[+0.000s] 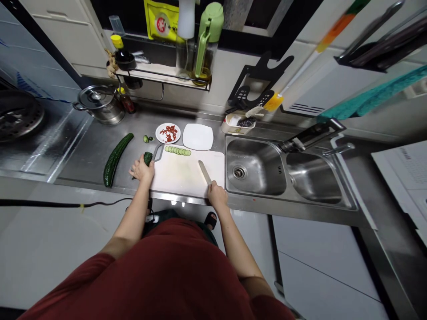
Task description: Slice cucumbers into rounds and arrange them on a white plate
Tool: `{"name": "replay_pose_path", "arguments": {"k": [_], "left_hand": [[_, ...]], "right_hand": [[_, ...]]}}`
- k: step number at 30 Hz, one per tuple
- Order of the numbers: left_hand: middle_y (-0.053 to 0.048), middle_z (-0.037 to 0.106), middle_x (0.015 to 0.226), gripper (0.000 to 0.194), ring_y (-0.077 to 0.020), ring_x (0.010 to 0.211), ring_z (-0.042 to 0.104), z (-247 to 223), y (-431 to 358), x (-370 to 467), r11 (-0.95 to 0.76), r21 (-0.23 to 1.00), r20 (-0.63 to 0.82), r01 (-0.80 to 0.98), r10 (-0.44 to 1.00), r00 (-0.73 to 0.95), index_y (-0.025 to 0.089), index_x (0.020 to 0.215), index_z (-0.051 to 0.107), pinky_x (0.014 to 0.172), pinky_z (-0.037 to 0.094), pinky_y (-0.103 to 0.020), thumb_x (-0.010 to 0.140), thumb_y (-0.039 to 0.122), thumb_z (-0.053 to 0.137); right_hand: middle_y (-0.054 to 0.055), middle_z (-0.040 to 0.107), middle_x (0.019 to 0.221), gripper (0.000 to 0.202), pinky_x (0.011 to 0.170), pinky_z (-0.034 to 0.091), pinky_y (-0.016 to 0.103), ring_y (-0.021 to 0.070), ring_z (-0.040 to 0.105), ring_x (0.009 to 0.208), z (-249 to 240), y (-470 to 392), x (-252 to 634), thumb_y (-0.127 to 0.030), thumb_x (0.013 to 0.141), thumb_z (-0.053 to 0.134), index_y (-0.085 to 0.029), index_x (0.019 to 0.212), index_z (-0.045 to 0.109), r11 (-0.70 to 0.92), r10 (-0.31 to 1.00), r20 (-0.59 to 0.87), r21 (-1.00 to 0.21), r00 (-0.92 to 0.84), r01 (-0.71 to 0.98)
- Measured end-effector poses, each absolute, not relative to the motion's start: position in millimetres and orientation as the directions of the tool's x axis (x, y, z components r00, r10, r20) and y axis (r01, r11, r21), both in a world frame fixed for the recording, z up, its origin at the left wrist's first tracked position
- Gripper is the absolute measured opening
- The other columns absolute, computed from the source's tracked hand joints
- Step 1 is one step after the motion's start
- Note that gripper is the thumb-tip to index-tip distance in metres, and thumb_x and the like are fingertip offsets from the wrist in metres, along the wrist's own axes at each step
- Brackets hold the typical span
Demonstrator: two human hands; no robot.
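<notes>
My left hand [141, 170] is closed around a short piece of cucumber [148, 158] at the left edge of the white cutting board [180, 178]. In my right hand [217, 194] is the handle of a knife [204, 172], its blade over the right part of the board and pointing away from me. A row of overlapping cucumber slices [178, 151] lies along the board's far edge. A whole cucumber [116, 160] rests on the steel counter to the left. Small cucumber ends [146, 138] sit beyond my left hand.
Behind the board stand a plate of chopped red pieces [168, 133] and a bare white plate [198, 137]. A double sink [255, 166] adjoins the board on the right. A lidded pot [102, 104] stands at back left, below a rack [160, 78] of bottles.
</notes>
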State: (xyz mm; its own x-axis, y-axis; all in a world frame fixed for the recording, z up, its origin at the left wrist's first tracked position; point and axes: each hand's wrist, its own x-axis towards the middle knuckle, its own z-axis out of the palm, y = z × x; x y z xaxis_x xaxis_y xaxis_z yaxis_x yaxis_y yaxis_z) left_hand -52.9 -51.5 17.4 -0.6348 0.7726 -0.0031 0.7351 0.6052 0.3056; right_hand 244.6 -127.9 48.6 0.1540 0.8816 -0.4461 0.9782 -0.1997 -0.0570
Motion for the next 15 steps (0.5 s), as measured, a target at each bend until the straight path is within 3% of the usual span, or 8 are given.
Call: {"name": "replay_pose_path", "arguments": {"k": [9,15], "left_hand": [[-0.010,0.047,0.135,0.051,-0.0306,0.128,0.034,32,-53,-26,0.429,0.359,0.165,0.829,0.845,-0.509,0.028,0.135,0.046,0.111,0.010,-0.056,0.086,0.042,0.047],[-0.009,0.051,0.131,0.045,-0.0285,0.122,0.041,40,-41,20,0.226,0.425,0.071,0.877,0.957,-0.281,0.027,0.132,0.051,0.106,0.023,-0.046,0.089,0.038,0.043]], "right_hand": [[0.014,0.067,0.097,0.029,0.077,0.046,0.034,0.0243,0.065,0.092,48,-129,245,-0.031,0.098,0.029,-0.017,0.113,0.050,-0.205,0.883,-0.441,-0.061,0.158,0.977],[0.015,0.067,0.099,0.031,0.079,0.045,0.034,0.0247,0.064,0.094,49,-128,244,-0.031,0.099,0.027,-0.016,0.116,0.049,-0.207,0.878,-0.455,-0.077,0.150,0.975]]}}
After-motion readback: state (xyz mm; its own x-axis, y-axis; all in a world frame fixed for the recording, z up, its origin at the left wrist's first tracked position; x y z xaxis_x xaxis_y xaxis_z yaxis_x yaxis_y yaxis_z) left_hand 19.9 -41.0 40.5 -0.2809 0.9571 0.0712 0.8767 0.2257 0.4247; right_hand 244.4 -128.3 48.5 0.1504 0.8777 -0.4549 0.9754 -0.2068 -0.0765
